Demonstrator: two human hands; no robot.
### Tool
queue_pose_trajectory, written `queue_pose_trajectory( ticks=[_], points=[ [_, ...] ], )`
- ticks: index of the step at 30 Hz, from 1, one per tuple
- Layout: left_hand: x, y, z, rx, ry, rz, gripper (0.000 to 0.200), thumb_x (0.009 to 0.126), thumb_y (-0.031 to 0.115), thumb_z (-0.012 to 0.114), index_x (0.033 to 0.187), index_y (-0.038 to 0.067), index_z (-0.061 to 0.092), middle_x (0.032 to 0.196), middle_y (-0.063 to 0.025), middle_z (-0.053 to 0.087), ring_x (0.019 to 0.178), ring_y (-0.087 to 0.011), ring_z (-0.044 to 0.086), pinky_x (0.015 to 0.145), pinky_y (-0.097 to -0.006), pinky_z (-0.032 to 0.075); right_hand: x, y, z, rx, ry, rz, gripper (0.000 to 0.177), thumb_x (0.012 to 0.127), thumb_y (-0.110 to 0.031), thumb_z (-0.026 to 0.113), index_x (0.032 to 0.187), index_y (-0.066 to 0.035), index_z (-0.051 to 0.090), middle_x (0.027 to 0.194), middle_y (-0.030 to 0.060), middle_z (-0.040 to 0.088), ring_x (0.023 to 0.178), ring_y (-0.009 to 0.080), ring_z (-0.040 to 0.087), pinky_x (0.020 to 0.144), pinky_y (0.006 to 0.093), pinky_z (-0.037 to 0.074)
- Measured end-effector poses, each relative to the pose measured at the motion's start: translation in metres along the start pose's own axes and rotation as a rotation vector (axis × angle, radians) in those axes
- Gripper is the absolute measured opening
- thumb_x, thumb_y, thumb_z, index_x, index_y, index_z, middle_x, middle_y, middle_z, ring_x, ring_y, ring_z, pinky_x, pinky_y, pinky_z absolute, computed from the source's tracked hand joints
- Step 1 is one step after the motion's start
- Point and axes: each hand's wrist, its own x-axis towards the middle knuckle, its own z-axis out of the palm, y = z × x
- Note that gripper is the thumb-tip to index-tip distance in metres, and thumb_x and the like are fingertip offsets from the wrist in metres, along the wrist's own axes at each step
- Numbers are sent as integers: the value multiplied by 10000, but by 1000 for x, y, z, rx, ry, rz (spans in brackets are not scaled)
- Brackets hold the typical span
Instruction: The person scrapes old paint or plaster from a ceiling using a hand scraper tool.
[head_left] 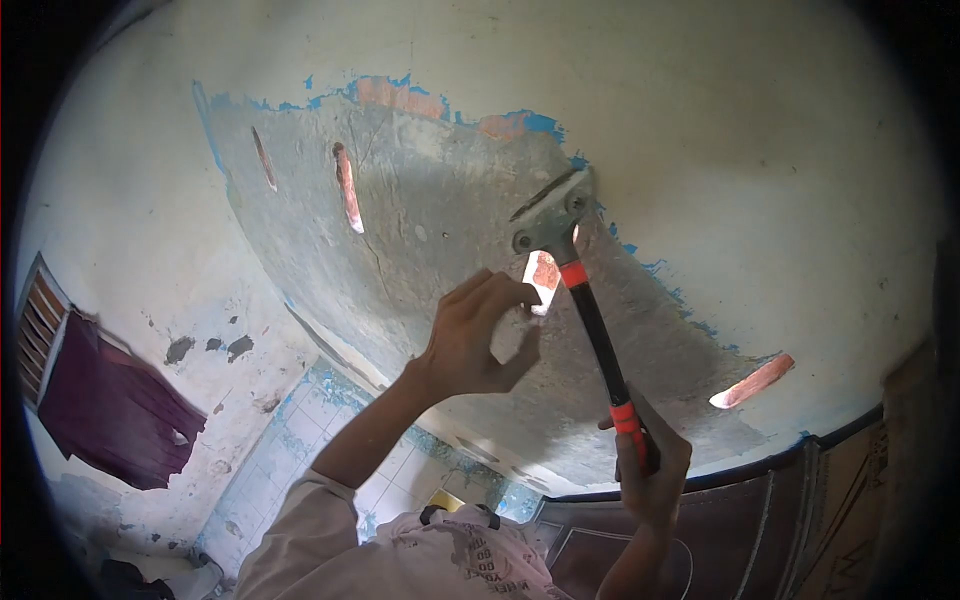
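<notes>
A long-handled scraper (600, 330), black and red with a grey metal head, stretches up to the wall. My right hand (652, 460) is wrapped round the lower end of its handle. The blade lies against the wall at the border between bare grey plaster (430, 200) and pale paint (720, 180), where blue flakes show. Left of the scraper, my left hand (485, 335) is raised before the plaster with its fingers curved and apart, holding nothing. Just above its fingertips is a bright opening (542, 280) in the wall.
Narrow slots (348, 190) cut the plaster at the upper left, and another slot (752, 381) is at the right. A purple cloth (120, 410) hangs by a barred window (42, 320). White tiles (270, 470) and a dark panel (710, 530) lie lower down.
</notes>
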Motion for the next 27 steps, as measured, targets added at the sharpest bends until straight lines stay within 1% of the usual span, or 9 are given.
queue_pose_trajectory(
  ticks=[2, 5, 6, 10, 14, 15, 20, 24, 27],
  points=[
    [13, 9, 3, 144, 16, 257, 347, 778, 111, 795, 1097, 122, 658, 1156, -89, 592, 1241, -239, 529, 1050, -432, 440, 4, 0, -8, 18, -11, -23, 429, 871, 17, 635, 1300, 38, 631, 932, 149, 746, 723, 114, 654, 668, 253, 511],
    [40, 9, 11, 241, -114, 422, 354, 767, 158, 829, 1068, 131, 645, 1089, -58, 604, 1135, -230, 585, 1074, -429, 431, 13, 4, -14, -8, -43, -169, 407, 864, 17, 616, 1268, 54, 646, 847, 112, 719, 520, 80, 543, 484, 234, 431],
    [47, -6, 16, 346, -111, 466, 272, 771, 215, 840, 930, 111, 645, 897, -27, 622, 923, -205, 646, 956, -388, 491, 14, 2, -13, 35, 19, -170, 378, 852, 17, 641, 1228, 40, 667, 894, 139, 722, 574, 100, 580, 529, 245, 458],
    [80, -30, 23, 285, 140, 482, 236, 681, 185, 823, 690, 106, 601, 593, -12, 546, 597, -195, 608, 627, -334, 460, 10, -6, -7, 174, 207, -285, 269, 869, -96, 665, 1105, 31, 695, 1000, 173, 688, 696, 170, 629, 628, 291, 502],
    [92, -19, 27, 251, -5, 487, 253, 600, 190, 829, 685, 114, 602, 622, -15, 583, 599, -206, 615, 617, -338, 467, 17, 16, -6, 263, 412, -618, 373, 920, -369, 634, 959, 1, 663, 1129, 174, 630, 965, 259, 592, 883, 425, 469],
    [94, -16, 30, 253, -16, 471, 255, 592, 196, 832, 686, 116, 608, 621, -15, 587, 594, -209, 615, 614, -338, 470, 19, 14, -2, 386, 394, -574, 451, 946, -506, 567, 872, -64, 619, 1151, 136, 596, 1143, 288, 502, 1043, 474, 341],
    [96, -22, 35, 184, 28, 469, 267, 577, 237, 837, 716, 110, 647, 600, -18, 589, 554, -216, 609, 586, -349, 476, 61, -15, 33, 892, 256, -752, 461, 1033, -419, 451, 627, -201, 431, 647, -32, 476, 725, 123, 509, 940, 371, 354],
    [96, -30, 25, 155, 67, 488, 293, 567, 269, 839, 728, 104, 659, 589, -22, 593, 528, -212, 606, 557, -355, 472, 67, -55, 48, 864, 339, -783, 486, 1041, -318, 427, 570, -221, 352, 487, -60, 332, 464, 84, 337, 765, 317, 345],
    [96, -36, 20, 112, 87, 524, 274, 581, 269, 827, 732, 111, 663, 596, -25, 605, 525, -204, 608, 546, -349, 468, 71, -61, 63, 981, 436, -768, 509, 1028, -275, 415, 537, -228, 294, 463, -57, 293, 434, 90, 304, 740, 309, 350]
  ],
)
